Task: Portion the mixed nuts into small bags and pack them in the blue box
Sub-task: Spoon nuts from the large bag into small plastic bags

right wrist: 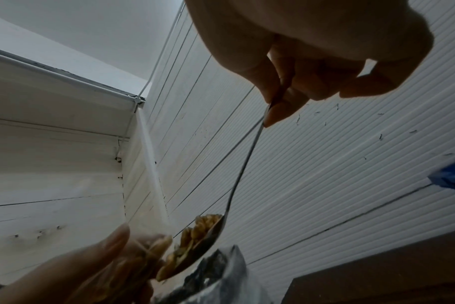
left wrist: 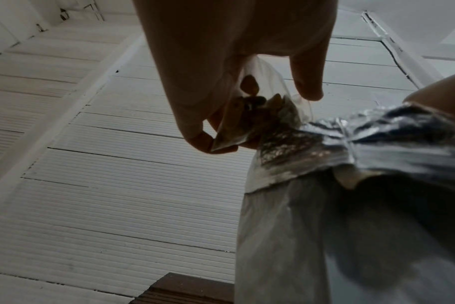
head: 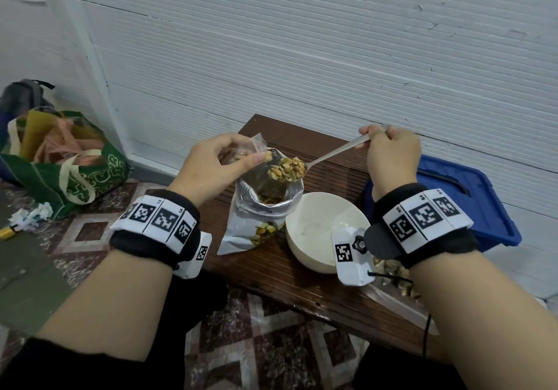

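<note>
While the left hand pinches a small clear bag over the foil nut pouch, the right hand grips a nut-loaded spoon at its mouth; blue box sits right. Left wrist: fingers pinching the bag's corner. Right wrist: fingers clamp the spoon handle.

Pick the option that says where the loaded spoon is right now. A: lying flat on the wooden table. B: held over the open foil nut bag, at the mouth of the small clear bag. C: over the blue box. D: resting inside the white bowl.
B: the right hand holds the spoon, heaped with nuts, above the foil bag, beside the small clear bag pinched by the left hand.
</note>
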{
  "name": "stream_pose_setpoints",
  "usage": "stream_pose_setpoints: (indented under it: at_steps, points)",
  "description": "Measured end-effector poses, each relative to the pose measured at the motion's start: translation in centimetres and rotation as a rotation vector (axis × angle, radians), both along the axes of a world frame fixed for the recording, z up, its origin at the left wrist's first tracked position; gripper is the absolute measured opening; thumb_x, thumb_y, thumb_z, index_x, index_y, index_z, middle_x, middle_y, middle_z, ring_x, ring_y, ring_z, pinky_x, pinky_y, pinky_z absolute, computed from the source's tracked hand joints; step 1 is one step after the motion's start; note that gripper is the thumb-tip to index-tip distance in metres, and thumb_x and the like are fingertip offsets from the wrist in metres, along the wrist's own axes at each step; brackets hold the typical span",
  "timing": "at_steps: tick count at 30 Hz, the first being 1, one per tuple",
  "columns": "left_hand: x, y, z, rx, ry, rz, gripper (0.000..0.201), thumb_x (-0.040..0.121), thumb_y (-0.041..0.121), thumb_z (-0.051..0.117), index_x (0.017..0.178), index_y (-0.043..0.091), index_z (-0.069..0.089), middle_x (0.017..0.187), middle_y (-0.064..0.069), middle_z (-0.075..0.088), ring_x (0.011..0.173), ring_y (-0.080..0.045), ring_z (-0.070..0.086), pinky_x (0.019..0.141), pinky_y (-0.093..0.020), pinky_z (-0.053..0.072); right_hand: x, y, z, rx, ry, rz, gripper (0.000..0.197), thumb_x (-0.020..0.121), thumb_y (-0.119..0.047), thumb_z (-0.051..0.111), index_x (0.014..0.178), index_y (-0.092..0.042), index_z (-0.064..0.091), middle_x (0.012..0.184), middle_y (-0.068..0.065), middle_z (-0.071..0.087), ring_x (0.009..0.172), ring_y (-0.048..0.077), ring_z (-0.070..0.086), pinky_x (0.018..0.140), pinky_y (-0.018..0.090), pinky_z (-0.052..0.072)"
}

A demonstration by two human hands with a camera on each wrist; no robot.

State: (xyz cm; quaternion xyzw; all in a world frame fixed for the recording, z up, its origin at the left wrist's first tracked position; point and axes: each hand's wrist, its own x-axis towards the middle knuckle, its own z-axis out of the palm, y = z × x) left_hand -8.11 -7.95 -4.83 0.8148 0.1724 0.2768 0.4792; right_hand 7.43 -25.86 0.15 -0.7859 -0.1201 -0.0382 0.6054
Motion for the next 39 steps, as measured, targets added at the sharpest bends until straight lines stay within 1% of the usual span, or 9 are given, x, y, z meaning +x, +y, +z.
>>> stream_pose_setpoints:
  at_steps: [5, 13, 17, 20, 24, 29, 32, 35, 39]
  points:
    - [0.1, 0.1, -0.1, 0.075, 0.051, 0.006, 0.045, 0.065, 0.059, 0.066, 0.099, 0.03, 0.067, 0.093, 0.016, 0.067, 0.081, 0.013, 0.059, 0.065, -0.001, 0.041, 0.8, -0.1, 1.2, 0.013, -0.04, -0.028, 0.029, 0.099, -0.017, 0.045, 0.082, -0.016, 0.069, 0.066, -0.006, 0.061, 0.059, -0.001, 0.05, 0.052, 0.007, 0.036]
    - [0.3, 0.2, 0.0, 0.165, 0.115, 0.024, 0.042, 0.067, 0.057, 0.07, 0.101, 0.033, 0.065, 0.087, 0.022, 0.065, 0.08, 0.013, 0.059, 0.066, 0.0, 0.042, 0.3, 1.6, 1.3, -0.014, -0.027, 0.029, 0.027, 0.1, -0.018, 0.045, 0.084, -0.018, 0.067, 0.062, -0.006, 0.061, 0.058, -0.003, 0.05, 0.047, 0.001, 0.035]
    - [0.5, 0.5, -0.2, 0.186, 0.133, 0.029, 0.035, 0.072, 0.045, 0.077, 0.103, 0.034, 0.065, 0.091, 0.024, 0.064, 0.086, 0.012, 0.058, 0.07, -0.001, 0.041, -0.1, 2.2, 0.9, -0.032, 0.015, 0.062, 0.027, 0.1, -0.019, 0.045, 0.084, -0.019, 0.067, 0.061, -0.008, 0.061, 0.062, -0.002, 0.054, 0.056, 0.01, 0.036]
    - [0.6, 0.4, -0.2, 0.174, 0.149, 0.007, 0.036, 0.07, 0.045, 0.077, 0.102, 0.036, 0.064, 0.092, 0.024, 0.063, 0.089, 0.009, 0.059, 0.077, -0.01, 0.046, -0.3, 2.3, 0.7, -0.024, 0.028, 0.08, 0.029, 0.099, -0.017, 0.046, 0.081, -0.017, 0.068, 0.062, -0.007, 0.062, 0.062, -0.005, 0.054, 0.054, 0.005, 0.036]
    - [0.7, 0.3, -0.1, 0.173, 0.163, -0.018, 0.044, 0.067, 0.048, 0.078, 0.106, 0.035, 0.064, 0.098, 0.024, 0.062, 0.095, 0.006, 0.058, 0.085, -0.016, 0.046, -0.6, 2.4, 0.5, -0.047, 0.067, 0.103, 0.032, 0.1, -0.019, 0.045, 0.077, -0.021, 0.066, 0.062, -0.008, 0.062, 0.065, -0.001, 0.053, 0.06, 0.014, 0.036]
    - [0.8, 0.2, -0.1, 0.21, 0.185, -0.022, 0.057, 0.065, 0.054, 0.075, 0.115, 0.03, 0.064, 0.099, 0.022, 0.061, 0.094, 0.003, 0.057, 0.082, -0.016, 0.045, -0.8, 2.5, 0.3, -0.03, 0.083, 0.117, 0.028, 0.1, -0.017, 0.046, 0.084, -0.014, 0.07, 0.062, -0.008, 0.062, 0.054, -0.007, 0.052, 0.061, 0.012, 0.039]
    - [0.8, 0.1, -0.1, 0.205, 0.176, -0.031, 0.068, 0.057, 0.062, 0.069, 0.116, 0.029, 0.064, 0.099, 0.021, 0.063, 0.094, 0.004, 0.058, 0.082, -0.016, 0.046, -0.9, 2.6, 0.2, -0.028, 0.088, 0.13, 0.032, 0.099, -0.017, 0.046, 0.075, -0.018, 0.067, 0.063, -0.006, 0.063, 0.061, -0.005, 0.054, 0.072, 0.017, 0.041]
    - [0.9, 0.1, -0.1, 0.198, 0.176, -0.03, 0.065, 0.059, 0.06, 0.072, 0.116, 0.029, 0.064, 0.096, 0.022, 0.062, 0.092, 0.006, 0.058, 0.081, -0.017, 0.047, -1.0, 2.6, 0.2, -0.025, 0.099, 0.128, 0.034, 0.099, -0.016, 0.048, 0.071, -0.018, 0.067, 0.063, -0.008, 0.063, 0.065, -0.003, 0.054, 0.081, 0.021, 0.043]
    - [1.0, -0.1, -0.1, 0.198, 0.173, -0.036, 0.062, 0.062, 0.057, 0.073, 0.116, 0.029, 0.065, 0.096, 0.021, 0.063, 0.091, 0.005, 0.058, 0.081, -0.018, 0.048, -1.2, 2.7, 0.2, -0.027, 0.097, 0.128, 0.031, 0.099, -0.015, 0.049, 0.077, -0.014, 0.07, 0.061, -0.01, 0.062, 0.066, -0.005, 0.054, 0.083, 0.02, 0.041]
